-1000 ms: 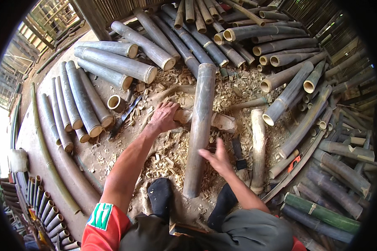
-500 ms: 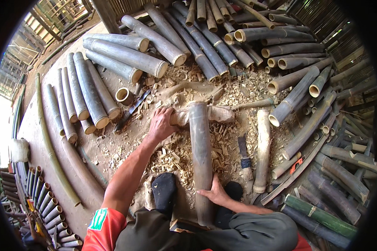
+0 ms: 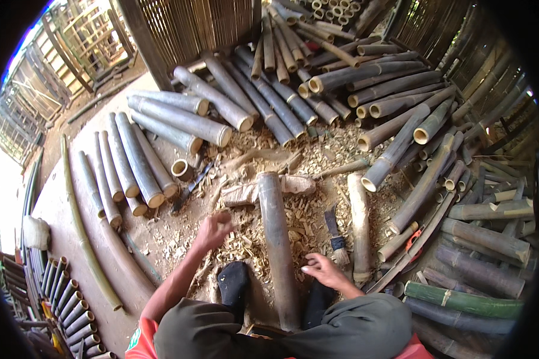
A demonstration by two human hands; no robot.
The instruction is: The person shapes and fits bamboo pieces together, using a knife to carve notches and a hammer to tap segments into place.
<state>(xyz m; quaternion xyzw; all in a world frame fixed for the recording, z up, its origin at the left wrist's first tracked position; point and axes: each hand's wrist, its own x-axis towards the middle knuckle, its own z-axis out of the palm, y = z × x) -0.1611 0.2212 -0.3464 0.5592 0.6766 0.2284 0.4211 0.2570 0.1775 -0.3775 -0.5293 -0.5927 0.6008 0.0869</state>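
Left of the pole (image 3: pixel 277 251), the left hand (image 3: pixel 212 230) has lifted off, fingers curled loosely, holding nothing. Between both hands the pole now lies free on shavings (image 3: pixel 245 242). Right hand (image 3: pixel 324 272), fingers spread, has slid off beside a knife (image 3: pixel 335 234).

Dirt floor (image 3: pixel 72 221): bamboo poles (image 3: pixel 179 119), shavings (image 3: pixel 245 239), probably knife (image 3: pixel 335 230).

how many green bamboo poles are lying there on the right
1: a green bamboo pole with a pale band lies at the lower right, beyond the right hand, among the grey bamboo poles. Others may be hidden in the pile.
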